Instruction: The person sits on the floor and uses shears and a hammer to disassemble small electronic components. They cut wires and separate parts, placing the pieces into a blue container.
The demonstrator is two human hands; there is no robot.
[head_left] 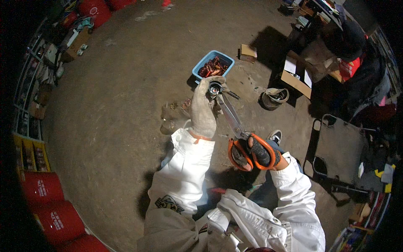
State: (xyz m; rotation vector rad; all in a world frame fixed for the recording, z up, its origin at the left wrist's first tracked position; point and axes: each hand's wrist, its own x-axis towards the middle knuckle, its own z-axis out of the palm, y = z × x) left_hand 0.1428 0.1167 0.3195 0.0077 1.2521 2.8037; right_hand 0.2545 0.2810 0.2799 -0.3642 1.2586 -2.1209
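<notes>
My left hand (203,110), in a pale work glove, is closed around a small round part (215,89) with a dark rim and shiny metal inside. In my right hand (262,153), gloved with dark fingers, are scissors (231,117) with orange loop handles and long metal blades. The handles stand spread apart, and the blade tips reach the round part at my left fingers. Whether they touch it, I cannot tell. Just beyond my left hand sits a blue plastic basin (228,56) holding a heap of copper-coloured scraps (213,67).
A grey bucket (273,101) stands right of the basin, near a small cardboard box (248,53) and a larger open carton (296,82). A metal-framed chair (340,145) is at the right. Red drums (44,189) line the left edge. My shoe (275,136) shows below the bucket.
</notes>
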